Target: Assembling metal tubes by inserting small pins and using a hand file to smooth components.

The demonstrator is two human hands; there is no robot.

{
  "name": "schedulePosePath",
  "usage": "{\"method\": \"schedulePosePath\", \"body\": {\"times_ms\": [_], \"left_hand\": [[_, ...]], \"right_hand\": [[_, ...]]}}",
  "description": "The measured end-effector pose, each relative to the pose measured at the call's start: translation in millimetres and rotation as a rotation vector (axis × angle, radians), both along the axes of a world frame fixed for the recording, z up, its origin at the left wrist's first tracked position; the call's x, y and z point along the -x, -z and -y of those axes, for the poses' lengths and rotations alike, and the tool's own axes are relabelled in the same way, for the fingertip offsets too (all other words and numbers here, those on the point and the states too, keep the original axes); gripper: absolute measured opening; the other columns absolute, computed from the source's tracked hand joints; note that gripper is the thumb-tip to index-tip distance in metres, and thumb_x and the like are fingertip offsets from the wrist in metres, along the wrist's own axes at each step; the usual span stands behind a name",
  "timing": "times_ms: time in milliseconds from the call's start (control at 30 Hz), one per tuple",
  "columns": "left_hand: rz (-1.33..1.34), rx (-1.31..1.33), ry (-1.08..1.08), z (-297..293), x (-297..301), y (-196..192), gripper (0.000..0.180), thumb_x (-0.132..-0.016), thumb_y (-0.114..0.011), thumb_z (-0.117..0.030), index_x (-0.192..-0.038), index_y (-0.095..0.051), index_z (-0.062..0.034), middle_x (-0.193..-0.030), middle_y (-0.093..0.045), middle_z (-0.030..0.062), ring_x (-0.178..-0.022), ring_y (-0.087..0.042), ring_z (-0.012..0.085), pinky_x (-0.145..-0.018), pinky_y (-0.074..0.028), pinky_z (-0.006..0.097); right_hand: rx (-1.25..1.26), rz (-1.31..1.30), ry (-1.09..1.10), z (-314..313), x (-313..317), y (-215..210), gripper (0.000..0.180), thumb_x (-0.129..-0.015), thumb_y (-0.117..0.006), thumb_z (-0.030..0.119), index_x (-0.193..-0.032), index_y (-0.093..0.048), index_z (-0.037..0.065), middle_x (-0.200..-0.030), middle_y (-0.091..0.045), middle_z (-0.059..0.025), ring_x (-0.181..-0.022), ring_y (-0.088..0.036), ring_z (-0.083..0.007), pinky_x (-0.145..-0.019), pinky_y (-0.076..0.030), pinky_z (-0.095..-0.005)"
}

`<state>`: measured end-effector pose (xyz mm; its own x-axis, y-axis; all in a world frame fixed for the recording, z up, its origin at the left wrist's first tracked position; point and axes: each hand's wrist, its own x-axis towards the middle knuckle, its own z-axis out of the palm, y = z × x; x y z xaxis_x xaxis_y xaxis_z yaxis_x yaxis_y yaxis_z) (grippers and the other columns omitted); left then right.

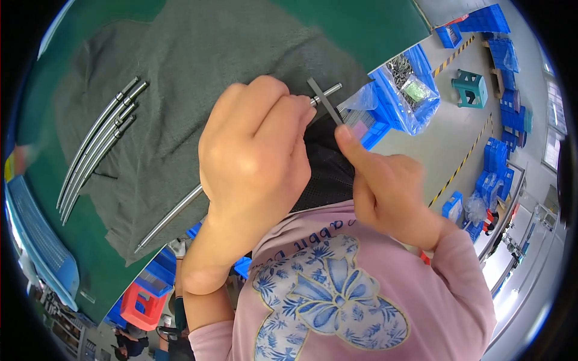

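Right of the green table (385, 27), on the grey floor (412, 171): a teal plastic stool (472, 90), black-and-yellow striped tape (454, 55), stacked blue plastic bins (495, 155). At the table's left edge, a curved light-blue perforated panel (48, 253); beside its near edge, a red plastic stool (127, 310).

Cloth (174, 60) is lying matt, wrinkled. Across it, rod (170, 218) is gleaming: smooth, glossy metal. Over its right side, strip (326, 103) is showing dull, metal-like. Beyond its right edge, bin (420, 59) is shining: smooth plastic.
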<state>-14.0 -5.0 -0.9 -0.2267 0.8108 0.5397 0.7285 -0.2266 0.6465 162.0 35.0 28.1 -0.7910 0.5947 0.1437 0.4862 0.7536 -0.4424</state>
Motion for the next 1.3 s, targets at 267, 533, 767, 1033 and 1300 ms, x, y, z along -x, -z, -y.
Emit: {"method": "schedulePosePath", "body": {"times_ms": [267,533,767,1033,1300], "left_hand": [[0.007,0.008,-0.003,1.5,-0.7,-0.9,0.018,-0.062,-0.071,0.004,-0.077,-0.063,-0.0026,-0.076,-0.054,0.0055,-0.063,-0.051,0.0242,-0.055,-0.043,0.034],[-0.035,-0.008,0.015,-1.6,2.2,0.4,0.019,-0.062,-0.072,0.003,-0.078,-0.064,-0.0024,-0.077,-0.055,0.006,-0.063,-0.052,0.0243,-0.055,-0.043,0.033],[-0.039,-0.001,-0.009,1.6,2.1,-5.2,0.018,-0.063,-0.072,0.005,-0.077,-0.064,-0.0017,-0.074,-0.056,0.0064,-0.062,-0.052,0.0238,-0.054,-0.042,0.033],[-0.046,0.051,-0.006,3.5,4.1,-7.6,0.018,-0.063,-0.074,0.006,-0.076,-0.064,-0.0021,-0.073,-0.056,0.0063,-0.059,-0.051,0.0217,-0.051,-0.039,0.032],[-0.076,0.111,-0.015,7.6,4.5,-14.4,0.014,-0.067,-0.073,0.007,-0.076,-0.065,0.0004,-0.072,-0.058,0.0087,-0.063,-0.056,0.0195,-0.055,-0.043,0.027]], "right_hand": [[0.039,0.035,0.054,7.3,1.0,-7.3,0.064,-0.069,-0.053,-0.008,-0.132,-0.053,0.004,-0.054,-0.048,-0.0064,-0.041,-0.047,-0.024,-0.043,-0.037,-0.0344],[-0.042,-0.075,0.058,9.5,-2.8,13.2,0.061,-0.067,-0.055,-0.008,-0.127,-0.057,0.001,-0.054,-0.048,-0.004,-0.041,-0.047,-0.021,-0.042,-0.035,-0.0318],[-0.066,-0.1,0.017,20.8,-33.4,33.6,0.058,-0.067,-0.056,-0.008,-0.126,-0.057,-0.003,-0.057,-0.048,-0.005,-0.044,-0.045,-0.0201,-0.043,-0.033,-0.0298],[0.145,-0.656,0.421,-20.7,5.1,52.5,0.043,-0.081,-0.07,0.002,-0.122,-0.06,0.001,-0.053,-0.041,0.0008,-0.045,-0.033,-0.0062,-0.044,-0.029,-0.0222],[0.164,-0.639,0.425,-27.8,18.6,44.6,0.02,-0.08,-0.074,0.006,-0.099,-0.068,0.002,-0.06,-0.055,0.0009,-0.048,-0.044,-0.0033,-0.045,-0.032,-0.0194]]}}
